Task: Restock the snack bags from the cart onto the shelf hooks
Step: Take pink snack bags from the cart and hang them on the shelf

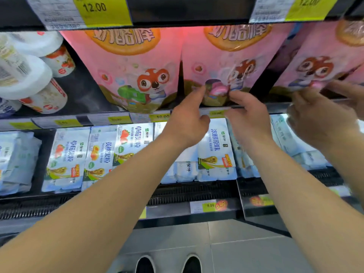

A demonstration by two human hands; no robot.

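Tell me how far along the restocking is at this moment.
Done: a left pink bag already hangs in the row. In hand: the left hand and right hand hold the bottom of the middle pink bag, apparently settling it. A second person's hands handle the right pink bag. Left: unknown; no cart is visible.

Three pink snack bags hang in a row under the top shelf, each printed with an orange oval logo and a cartoon squirrel. The left bag (126,71) hangs straight, the middle bag (222,62) beside it, the right bag (323,56) tilted.
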